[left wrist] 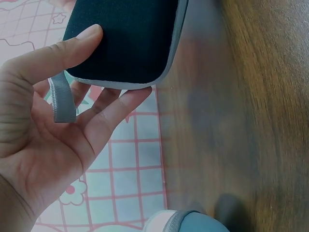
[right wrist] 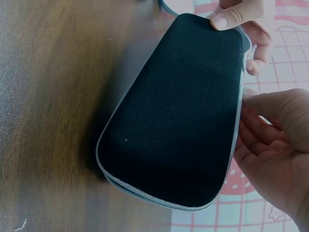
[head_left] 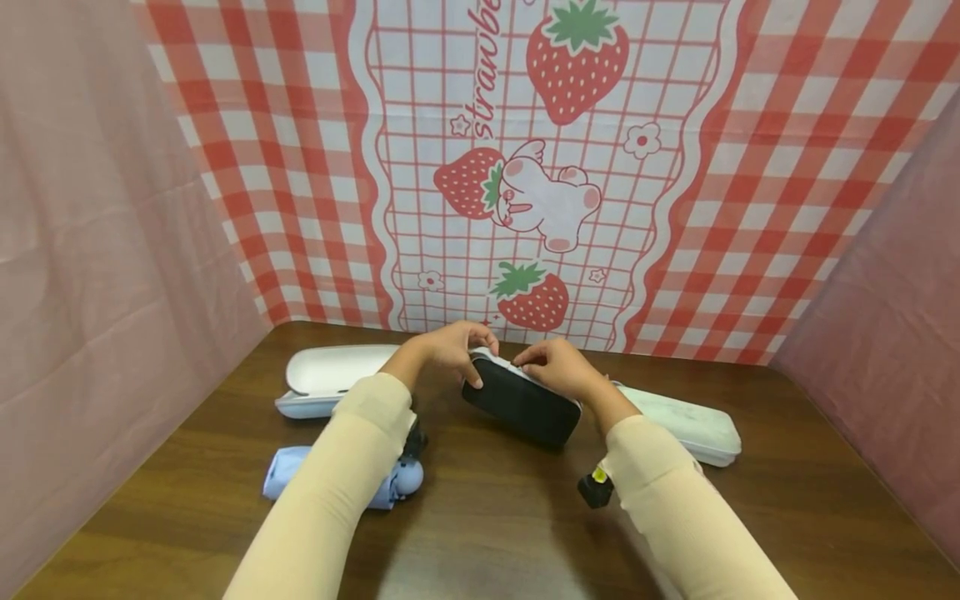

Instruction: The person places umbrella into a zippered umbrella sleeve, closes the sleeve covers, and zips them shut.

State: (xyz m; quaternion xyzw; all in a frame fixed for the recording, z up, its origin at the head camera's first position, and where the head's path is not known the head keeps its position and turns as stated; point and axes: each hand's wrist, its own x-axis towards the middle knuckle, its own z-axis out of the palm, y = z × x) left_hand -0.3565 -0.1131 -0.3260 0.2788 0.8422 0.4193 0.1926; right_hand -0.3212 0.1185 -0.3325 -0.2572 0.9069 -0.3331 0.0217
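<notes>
A black zip case with pale grey trim stands tilted on its long edge over the middle of the table. At its left end my left hand grips it, thumb on the black face and fingers behind. A grey wrist strap hangs from that end beside the palm. My right hand is at the upper long edge, thumb and forefinger pinching at the zipper; the pull itself is mostly hidden. The right wrist view shows the whole black face, with the right hand along its edge.
An open white glasses case lies at the back left. Nearer, a folded light-blue umbrella is partly behind the left sleeve. A pale green case lies right of the right forearm. A strawberry-print cloth hangs behind the wooden table.
</notes>
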